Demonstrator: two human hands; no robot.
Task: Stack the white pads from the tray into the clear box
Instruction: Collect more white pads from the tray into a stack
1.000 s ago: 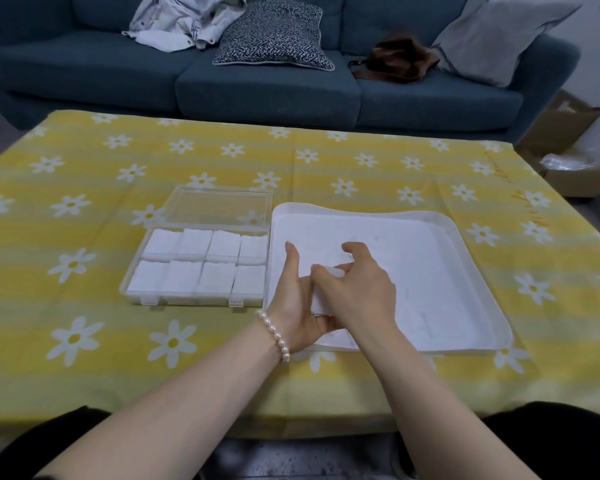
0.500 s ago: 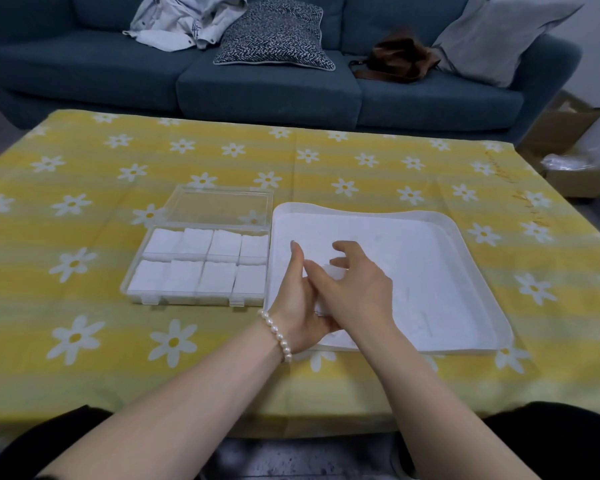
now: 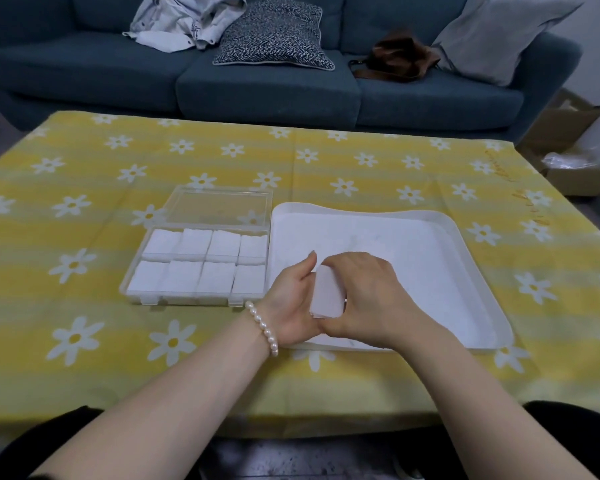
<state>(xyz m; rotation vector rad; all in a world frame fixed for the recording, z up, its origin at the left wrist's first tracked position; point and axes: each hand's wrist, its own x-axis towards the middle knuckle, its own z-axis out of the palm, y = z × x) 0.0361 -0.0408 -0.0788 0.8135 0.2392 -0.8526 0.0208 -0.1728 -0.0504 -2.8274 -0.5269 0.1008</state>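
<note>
Both hands together over the near-left part of the white tray (image 3: pixel 478 271), a small stack of white pads (image 3: pixel 327 295) standing on edge between them. Left hand (image 3: pixel 291 306) on the left of the stack, palm turned in against it, fingers fairly straight and pointing away, thumb tip up beside the stack's far end. Right hand (image 3: pixel 368 299) arched over the stack's right side, fingers curled down round it, pressing it toward the left palm. Pearl bracelet (image 3: pixel 262 327) on the left wrist.

Tray floor white; whether loose pads lie on it, impossible to tell against the white. Clear box (image 3: pixel 132 275) just left of the tray, nearly touching its rim, lid (image 3: pixel 219 206) open and laid flat away from the person. Eight compartments in two rows of four, each filled with white pads.

Box and tray on a yellow tablecloth (image 3: pixel 84 168) printed with white daisies. Beyond the table, a blue sofa (image 3: pixel 274 91) with a patterned cushion (image 3: pixel 274 36), a grey pillow (image 3: pixel 496 32), a crumpled light garment (image 3: pixel 187 19) and a brown bag (image 3: pixel 395 60). Cardboard boxes (image 3: pixel 575 157) on the floor at far right.
</note>
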